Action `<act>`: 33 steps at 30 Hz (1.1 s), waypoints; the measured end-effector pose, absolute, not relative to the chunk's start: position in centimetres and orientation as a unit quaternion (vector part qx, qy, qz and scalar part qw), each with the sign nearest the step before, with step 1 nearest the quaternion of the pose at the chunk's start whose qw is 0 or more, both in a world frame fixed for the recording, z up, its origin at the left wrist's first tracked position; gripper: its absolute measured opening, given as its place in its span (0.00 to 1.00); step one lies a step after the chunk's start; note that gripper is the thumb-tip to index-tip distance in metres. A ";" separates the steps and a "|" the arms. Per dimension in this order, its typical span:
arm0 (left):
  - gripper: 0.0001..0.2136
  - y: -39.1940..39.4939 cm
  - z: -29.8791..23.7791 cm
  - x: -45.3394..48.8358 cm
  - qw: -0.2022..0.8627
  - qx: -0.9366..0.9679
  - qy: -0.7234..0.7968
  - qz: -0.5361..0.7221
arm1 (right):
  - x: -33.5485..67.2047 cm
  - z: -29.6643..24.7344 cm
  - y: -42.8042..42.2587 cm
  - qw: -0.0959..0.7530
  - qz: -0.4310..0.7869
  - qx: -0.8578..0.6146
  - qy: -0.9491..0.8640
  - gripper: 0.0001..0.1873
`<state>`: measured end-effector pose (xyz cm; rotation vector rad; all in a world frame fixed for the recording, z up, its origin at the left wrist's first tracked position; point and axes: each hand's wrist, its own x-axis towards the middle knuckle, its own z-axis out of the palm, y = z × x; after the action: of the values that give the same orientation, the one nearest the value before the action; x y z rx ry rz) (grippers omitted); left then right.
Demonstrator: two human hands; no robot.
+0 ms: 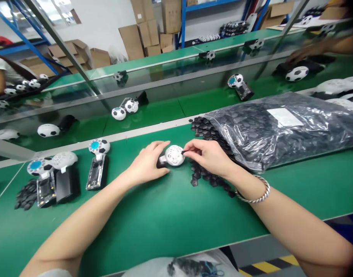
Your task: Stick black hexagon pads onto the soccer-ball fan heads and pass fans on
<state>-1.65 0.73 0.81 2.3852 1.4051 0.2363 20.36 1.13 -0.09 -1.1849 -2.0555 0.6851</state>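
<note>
While the white ball (175,155) is seen over the green tabletop (170,219), its dark handle (161,162) is surrounded by the left hand (146,163); whether this grip is firmly closed cannot be told. A small black piece (182,152) is pinched by the right hand (211,156) at the ball's edge. The ball is judged light, stiff and slippery, so it is best held by the handle.

passage lies over the near tabletop (170,215), while black pieces (204,127), the bag (297,130) and, seemingly, blurred shells (332,86) obstruct the right.
</note>
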 end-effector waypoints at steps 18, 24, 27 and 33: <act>0.28 1.1 -0.1 -0.5 0.226 0.821 0.504 0.146 | 18.5 -1.9 0.3 0.358 0.259 -0.387 -0.810 0.04; 0.27 1.3 -0.3 -0.5 0.247 0.804 0.514 0.171 | 18.0 -2.5 0.3 0.368 0.382 -0.430 -0.731 0.19; 0.27 1.3 -0.3 -0.5 0.243 0.809 0.508 0.169 | 18.2 -2.2 0.8 0.362 0.390 -0.440 -0.724 0.19; 0.29 1.2 -0.2 -0.8 0.227 0.813 0.518 0.139 | 21.2 -0.7 2.5 0.252 0.319 -0.496 -0.767 0.04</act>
<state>-0.80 1.19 -0.20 2.2405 1.4272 0.3833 21.15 2.50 -0.68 -1.3503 -2.0875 0.8674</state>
